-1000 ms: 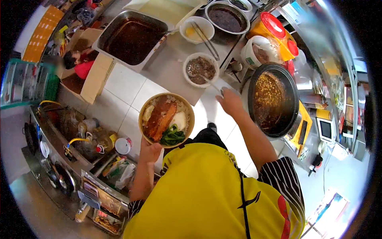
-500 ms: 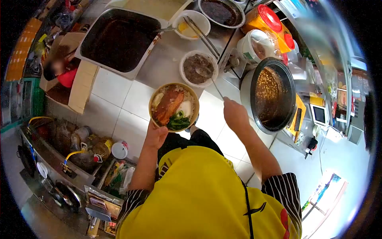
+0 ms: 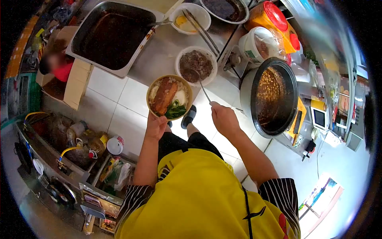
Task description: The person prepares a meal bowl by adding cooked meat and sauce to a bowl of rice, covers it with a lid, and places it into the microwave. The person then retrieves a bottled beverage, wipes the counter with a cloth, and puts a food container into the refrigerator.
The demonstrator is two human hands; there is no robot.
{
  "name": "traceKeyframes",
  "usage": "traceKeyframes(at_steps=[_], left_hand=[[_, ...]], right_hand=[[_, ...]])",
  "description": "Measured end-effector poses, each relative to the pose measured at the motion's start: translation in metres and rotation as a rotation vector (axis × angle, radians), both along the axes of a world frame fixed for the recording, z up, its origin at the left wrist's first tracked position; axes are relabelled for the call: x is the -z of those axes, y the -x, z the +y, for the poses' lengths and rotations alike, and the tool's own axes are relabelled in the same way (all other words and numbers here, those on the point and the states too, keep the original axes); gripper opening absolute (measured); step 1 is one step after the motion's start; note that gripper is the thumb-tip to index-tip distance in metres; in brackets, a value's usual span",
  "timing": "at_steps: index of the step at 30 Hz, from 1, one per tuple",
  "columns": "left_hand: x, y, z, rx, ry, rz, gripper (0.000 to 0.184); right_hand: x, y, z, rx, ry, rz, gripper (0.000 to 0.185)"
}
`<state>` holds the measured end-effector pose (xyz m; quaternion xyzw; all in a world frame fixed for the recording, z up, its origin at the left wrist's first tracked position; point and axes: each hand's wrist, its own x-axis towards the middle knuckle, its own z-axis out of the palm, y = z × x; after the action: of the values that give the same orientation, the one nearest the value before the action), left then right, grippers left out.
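My left hand (image 3: 156, 126) grips a round tan bowl (image 3: 188, 110) by its lower left edge, thumb at the rim. In the bowl lie rice, a long brown piece of meat (image 3: 164, 95), a white egg (image 3: 180, 96) and dark green vegetables (image 3: 175, 110). My right hand (image 3: 223, 118) is closed around the handle of a metal spoon (image 3: 204, 91). The spoon's head rests in dark minced food (image 3: 195, 65) at the near left side of a white tub (image 3: 178, 60), just beyond the bowl.
A steel tray of dark sauce (image 3: 115, 38) sits at far left. Tongs (image 3: 201, 32) lie across a white bowl (image 3: 180, 11). A large black pot (image 3: 274, 97) stands right. Another person (image 3: 59, 67) is at the left by a cardboard box (image 3: 77, 83). Bottles (image 3: 95, 144) stand lower left.
The spoon's head has shifted to the near left side of the minced food, and my right hand has moved left. My left hand and bowl have risen slightly in view.
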<state>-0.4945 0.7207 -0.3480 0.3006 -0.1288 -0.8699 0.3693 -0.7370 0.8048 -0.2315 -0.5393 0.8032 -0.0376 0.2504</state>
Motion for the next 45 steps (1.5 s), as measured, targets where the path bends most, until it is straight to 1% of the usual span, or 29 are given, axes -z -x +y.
traceKeyframes(at_steps=[1,4,5,6,8,9,12,16,19,22,24,26,27,28,30,32,35,38,39,40,43,45], left_hand=[[0.0,0.001,0.001,-0.002,-0.008,-0.01,0.077],[0.008,0.002,0.001,-0.015,0.002,0.001,0.079],[0.009,0.001,0.002,-0.013,-0.004,-0.014,0.079],[0.011,0.0,0.002,-0.011,-0.009,-0.029,0.08],[0.011,-0.001,0.002,-0.01,-0.012,-0.041,0.08],[0.011,0.0,0.001,-0.009,-0.011,-0.037,0.079],[0.01,-0.002,0.001,-0.009,-0.032,-0.01,0.079],[0.0,-0.007,0.001,-0.036,-0.042,0.02,0.079],[-0.011,-0.009,-0.004,-0.07,-0.028,0.01,0.078],[-0.016,-0.006,-0.012,-0.08,0.016,0.017,0.077],[-0.016,0.0,-0.017,-0.091,0.042,0.03,0.076],[-0.023,0.005,-0.023,-0.088,0.056,0.053,0.076],[-0.026,0.007,-0.025,-0.09,0.056,0.053,0.076],[-0.028,0.01,-0.026,-0.092,0.055,0.053,0.075],[-0.033,0.013,-0.029,-0.09,0.039,0.05,0.077],[-0.035,0.014,-0.03,-0.081,0.005,0.043,0.081],[-0.035,0.016,-0.031,-0.083,0.079,0.052,0.07],[-0.006,0.007,-0.027,-0.039,0.031,0.022,0.071],[-0.012,0.008,-0.027,-0.06,-0.033,0.051,0.081],[-0.028,0.012,-0.028,-0.102,-0.051,0.085,0.081],[-0.034,0.011,-0.032,-0.042,-0.008,0.14,0.084],[-0.033,0.012,-0.033,-0.032,0.04,0.122,0.077]], right_hand=[[-0.001,0.002,0.001,-0.01,0.022,-0.023,0.023],[-0.008,0.015,-0.008,0.11,-0.029,-0.254,0.027],[-0.009,0.023,-0.013,0.225,-0.073,-0.389,0.027],[0.007,0.035,-0.01,0.326,-0.085,-0.528,0.029],[0.0,0.051,-0.017,0.457,-0.161,-0.748,0.029],[-0.008,0.051,-0.021,0.609,-0.174,-0.9,0.026],[-0.011,0.063,-0.018,0.64,-0.175,-1.073,0.027],[-0.017,0.061,-0.007,0.725,-0.118,-1.157,0.026],[-0.035,0.055,0.003,0.661,-0.053,-1.089,0.027],[-0.07,0.038,0.013,0.543,-0.031,-0.829,0.027],[-0.083,0.027,0.022,0.317,-0.027,-0.462,0.025],[-0.091,0.012,0.028,-0.025,0.193,-0.207,0.027],[-0.089,0.009,0.031,-0.174,0.208,-0.065,0.032],[-0.087,0.005,0.033,-0.247,0.177,0.053,0.039],[-0.074,0.006,0.038,-0.31,0.182,0.176,0.042],[-0.075,0.006,0.038,-0.3,0.2,0.208,0.044],[-0.076,0.005,0.041,-0.282,0.239,0.219,0.043],[-0.076,0.003,0.038,-0.268,0.281,0.19,0.04],[-0.075,0.001,0.038,-0.254,0.268,0.176,0.038],[-0.078,-0.002,0.036,-0.231,0.271,0.108,0.036],[-0.081,-0.005,0.033,-0.124,0.285,-0.131,0.032],[-0.079,-0.004,0.031,-0.05,0.276,-0.256,0.029]])
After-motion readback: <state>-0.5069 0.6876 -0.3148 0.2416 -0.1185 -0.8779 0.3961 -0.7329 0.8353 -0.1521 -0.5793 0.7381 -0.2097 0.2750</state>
